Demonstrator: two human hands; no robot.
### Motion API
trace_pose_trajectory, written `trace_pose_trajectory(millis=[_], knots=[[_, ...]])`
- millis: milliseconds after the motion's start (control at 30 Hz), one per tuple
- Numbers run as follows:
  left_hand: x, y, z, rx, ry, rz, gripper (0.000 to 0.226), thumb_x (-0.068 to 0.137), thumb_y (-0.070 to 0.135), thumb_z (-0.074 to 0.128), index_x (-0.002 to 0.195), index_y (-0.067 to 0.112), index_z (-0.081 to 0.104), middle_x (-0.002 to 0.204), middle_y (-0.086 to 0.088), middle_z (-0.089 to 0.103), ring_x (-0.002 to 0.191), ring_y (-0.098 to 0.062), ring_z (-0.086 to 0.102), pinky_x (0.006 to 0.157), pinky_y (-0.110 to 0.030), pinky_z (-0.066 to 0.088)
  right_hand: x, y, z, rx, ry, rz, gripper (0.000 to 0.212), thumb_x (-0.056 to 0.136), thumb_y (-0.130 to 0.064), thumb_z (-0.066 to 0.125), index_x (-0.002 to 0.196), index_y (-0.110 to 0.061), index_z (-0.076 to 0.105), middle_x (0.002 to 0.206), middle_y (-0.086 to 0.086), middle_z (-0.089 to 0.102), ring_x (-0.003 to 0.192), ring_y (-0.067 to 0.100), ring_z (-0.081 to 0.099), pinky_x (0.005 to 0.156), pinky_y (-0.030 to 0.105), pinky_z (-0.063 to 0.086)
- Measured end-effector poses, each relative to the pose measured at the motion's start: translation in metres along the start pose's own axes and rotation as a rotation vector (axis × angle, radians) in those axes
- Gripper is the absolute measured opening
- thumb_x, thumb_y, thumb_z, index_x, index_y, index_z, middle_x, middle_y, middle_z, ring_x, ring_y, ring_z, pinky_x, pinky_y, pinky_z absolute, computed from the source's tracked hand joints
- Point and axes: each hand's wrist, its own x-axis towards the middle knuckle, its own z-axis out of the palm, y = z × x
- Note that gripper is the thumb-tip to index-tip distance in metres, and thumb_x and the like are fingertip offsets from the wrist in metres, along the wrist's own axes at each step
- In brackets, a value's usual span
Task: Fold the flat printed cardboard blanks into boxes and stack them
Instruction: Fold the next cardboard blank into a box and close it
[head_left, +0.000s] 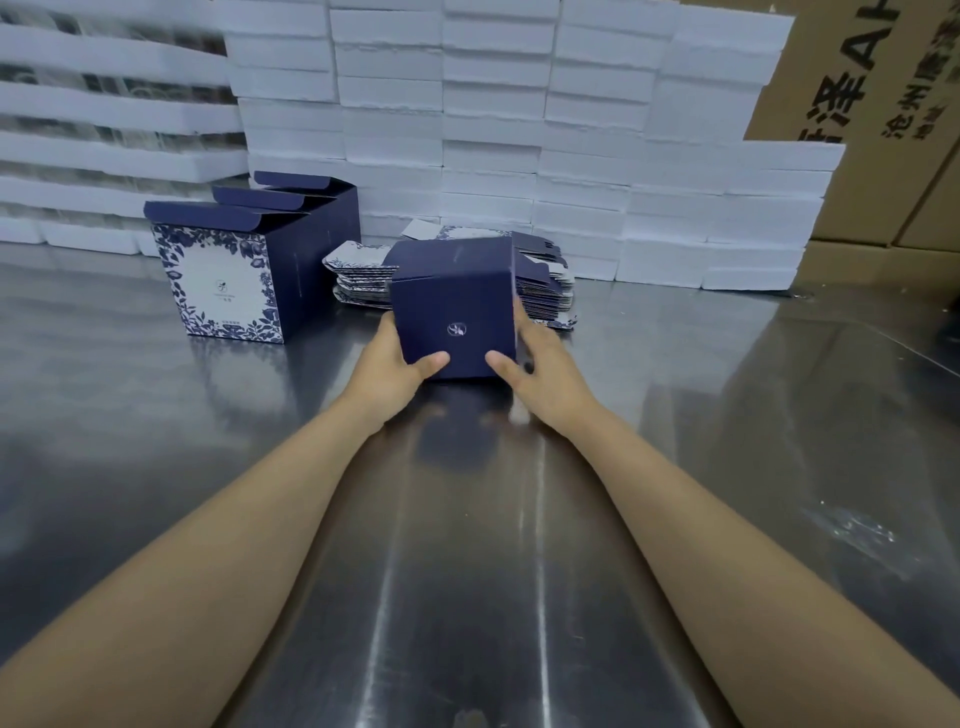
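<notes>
**Navy box clasped in both hands**

The steel table (156, 467) spreads beneath the navy box (454, 306). Folded boxes (228, 280) stand to its left, and flat blanks (548, 293) lie just behind it. The left hand (384, 374) and right hand (550, 379) grip its sides, thumbs curled onto its front.

A box (454, 306) is set just in front of the pile of flat blanks (548, 293). Folded boxes (249, 260) are ranged left of the pile, slabs (493, 130) are stacked behind it, and cartons (883, 130) are placed to its right.

Blank pile (358, 280) partly behind box (452, 306); carton (883, 104) cut by edge.
</notes>
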Motion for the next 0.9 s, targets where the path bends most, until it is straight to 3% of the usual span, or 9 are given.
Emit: trace_pose_trajectory(millis=[100, 233, 300, 400, 567, 700, 800, 900], knots=[[-0.002, 0.003, 0.003, -0.041, -0.048, 0.052, 0.054, 0.096, 0.01, 0.058, 0.144, 0.014, 0.034, 0.137, 0.003, 0.054, 0.126, -0.012, 0.052, 0.108, -0.036, 0.042, -0.004, -0.005, -0.003, 0.244, 0.086, -0.047, 0.067, 0.098, -0.021, 0.057, 0.154, -0.021, 0.02, 0.153, -0.001, 0.039, 0.14, 0.012, 0.036, 0.116, 0.034, 0.031], [-0.003, 0.006, 0.005, -0.099, -0.039, 0.083, 0.048, 0.097, 0.013, 0.056, 0.141, 0.011, 0.036, 0.128, 0.006, 0.057, 0.108, 0.01, 0.057, 0.097, -0.014, 0.045, -0.006, -0.009, -0.006, 0.43, 0.259, 0.038, 0.055, 0.09, -0.019, 0.069, 0.141, -0.012, 0.049, 0.131, -0.003, 0.062, 0.117, 0.002, 0.059, 0.103, 0.024, 0.045], [-0.003, 0.006, 0.005, -0.125, -0.029, 0.072, 0.043, 0.097, 0.015, 0.057, 0.136, 0.014, 0.041, 0.123, 0.008, 0.059, 0.102, 0.012, 0.057, 0.09, -0.01, 0.047, -0.006, -0.01, -0.005, 0.527, 0.329, 0.084, 0.045, 0.083, -0.014, 0.076, 0.125, -0.007, 0.062, 0.115, -0.004, 0.069, 0.101, -0.004, 0.065, 0.094, 0.02, 0.051], [-0.004, 0.009, 0.004, -0.168, -0.022, 0.065, 0.032, 0.097, 0.019, 0.058, 0.127, 0.018, 0.05, 0.117, 0.012, 0.062, 0.1, 0.01, 0.06, 0.083, -0.009, 0.048, -0.004, -0.008, -0.005, 0.589, 0.406, 0.129, 0.032, 0.077, -0.013, 0.081, 0.106, -0.007, 0.068, 0.101, -0.003, 0.073, 0.092, 0.001, 0.069, 0.085, 0.02, 0.055], [-0.008, 0.015, 0.001, -0.139, 0.02, 0.115, 0.026, 0.096, 0.018, 0.06, 0.122, 0.018, 0.059, 0.11, 0.015, 0.065, 0.091, 0.014, 0.061, 0.08, -0.006, 0.045, -0.005, -0.007, -0.004, 0.677, 0.452, 0.067, 0.015, 0.086, -0.003, 0.069, 0.101, -0.001, 0.071, 0.088, -0.003, 0.073, 0.082, 0.003, 0.07, 0.072, 0.015, 0.053], [-0.012, 0.022, 0.001, -0.01, 0.088, 0.177, 0.024, 0.097, 0.026, 0.058, 0.121, 0.022, 0.061, 0.109, 0.009, 0.063, 0.096, -0.005, 0.061, 0.089, -0.015, 0.045, -0.004, -0.012, -0.006, 0.74, 0.514, 0.033, 0.014, 0.093, -0.005, 0.061, 0.103, -0.008, 0.07, 0.087, -0.003, 0.073, 0.082, 0.01, 0.071, 0.072, 0.021, 0.057], [-0.016, 0.027, 0.007, 0.103, 0.139, 0.276, 0.027, 0.099, 0.032, 0.05, 0.12, 0.016, 0.057, 0.106, 0.005, 0.043, 0.102, -0.013, 0.045, 0.104, -0.032, 0.038, -0.002, -0.022, -0.011, 0.749, 0.586, -0.016, 0.013, 0.096, -0.008, 0.058, 0.094, -0.013, 0.071, 0.08, -0.008, 0.073, 0.076, 0.017, 0.072, 0.07, 0.025, 0.058], [-0.021, 0.037, 0.011, 0.104, 0.236, 0.412, 0.048, 0.094, 0.044, 0.043, 0.13, 0.012, 0.042, 0.13, -0.002, 0.029, 0.126, -0.021, 0.036, 0.113, -0.041, 0.03, 0.0, -0.029, -0.017, 0.581, 0.646, -0.087, 0.018, 0.097, -0.019, 0.056, 0.091, -0.016, 0.073, 0.078, -0.012, 0.068, 0.072, 0.007, 0.063, 0.068, 0.025, 0.053]])
